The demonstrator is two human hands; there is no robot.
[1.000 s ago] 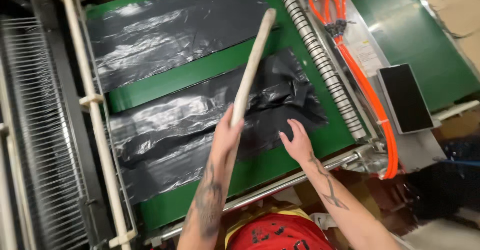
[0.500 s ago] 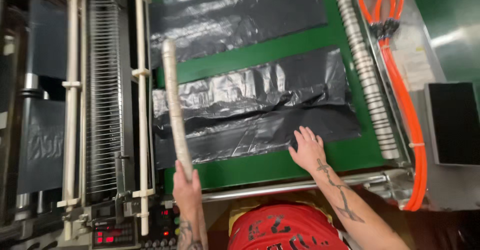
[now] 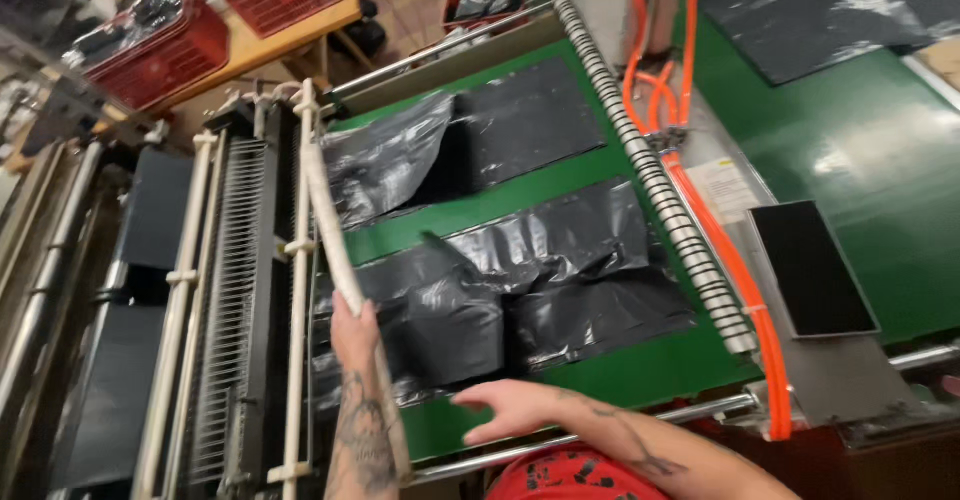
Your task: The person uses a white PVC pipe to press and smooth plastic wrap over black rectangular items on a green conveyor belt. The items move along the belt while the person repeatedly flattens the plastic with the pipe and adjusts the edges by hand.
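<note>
A long pale stick point(image 3: 335, 235) is gripped in the left hand point(image 3: 354, 328), fingers wrapped closed around its lower part. The stick is tilted, its upper end near the white rail point(image 3: 300, 260) at the left edge of the green table point(image 3: 640, 370), its lower end running down along the forearm. The stick lies just over the left edge of the black bags.

The right hand point(image 3: 510, 410) is held flat above the near edge of the table, fingers extended and slightly spread, pointing left; nothing is pinched. Whether the palm touches a bag cannot be told.

The near stack of black plastic bags point(image 3: 520, 290) is spread across the table, crumpled at its left, with one corner lifted. A second stack point(image 3: 470, 145) lies farther back, its left part rumpled (right part flat). A bare green strip is seen between the two stacks, and another along the near edge beside the right hand.

The right edge of the bags is bounded by a ribbed roller point(image 3: 650, 170); orange hoses point(image 3: 720, 250) run just beyond it. A dark flat panel point(image 3: 812, 270) sits right of the hoses. Left of the rail a slotted grille point(image 3: 232, 290) is seen. Red baskets point(image 3: 160, 55) stand on a bench well behind.
</note>
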